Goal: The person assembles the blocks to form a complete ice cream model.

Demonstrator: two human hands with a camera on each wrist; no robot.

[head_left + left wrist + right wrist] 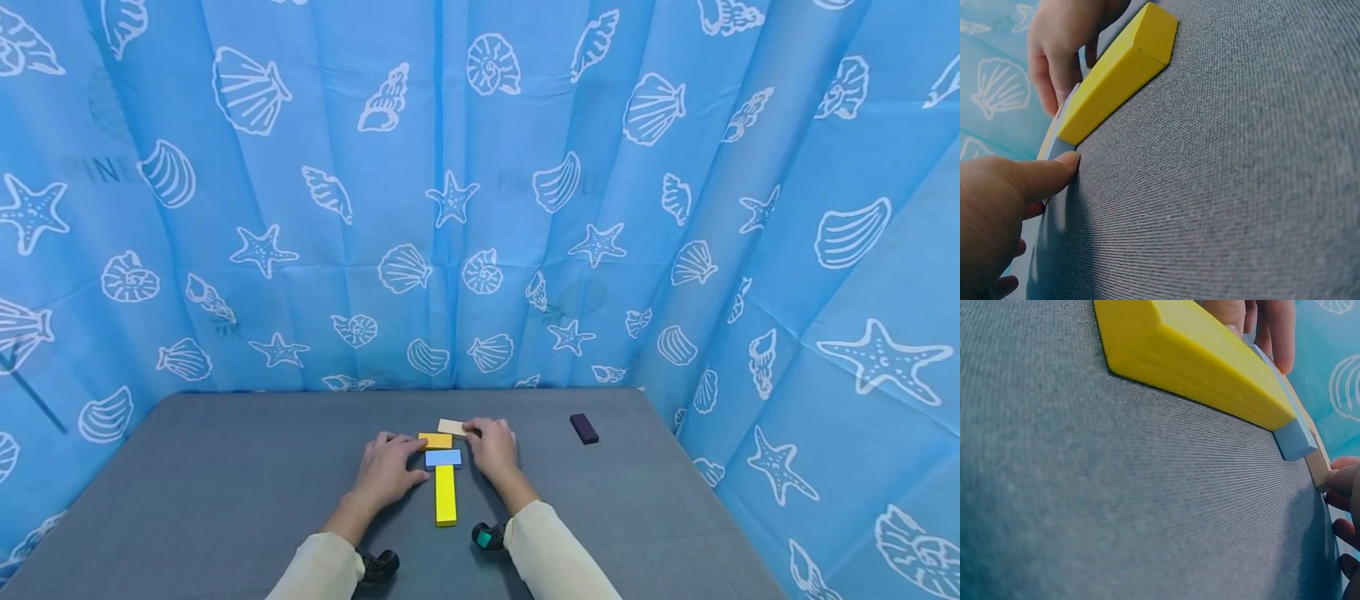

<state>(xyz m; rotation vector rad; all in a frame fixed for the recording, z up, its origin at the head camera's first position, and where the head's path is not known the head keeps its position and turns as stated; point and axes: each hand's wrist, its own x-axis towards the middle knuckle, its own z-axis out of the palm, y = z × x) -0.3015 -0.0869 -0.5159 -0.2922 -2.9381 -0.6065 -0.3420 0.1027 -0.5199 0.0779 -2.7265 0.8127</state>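
Flat on the grey table, a long yellow block (pixel 446 497) points away from me, its far end meeting a light blue block (pixel 443 458) laid crosswise. Beyond the blue one lies an orange block (pixel 437 441), shifted left. Farthest off is a cream block (pixel 451 427), shifted right. My left hand (pixel 386 471) touches the orange block's left end with a forefinger; its thumb lies near the blue block's left end. With thumb and fingertips my right hand (pixel 492 447) pinches the cream block's right end, which the fingers partly hide.
A dark purple block (pixel 583 428) lies apart on the right of the grey table (pixel 247 483). Behind the table hangs a blue curtain (pixel 450 275) with white shell prints. Black straps with small devices sit at both wrists.
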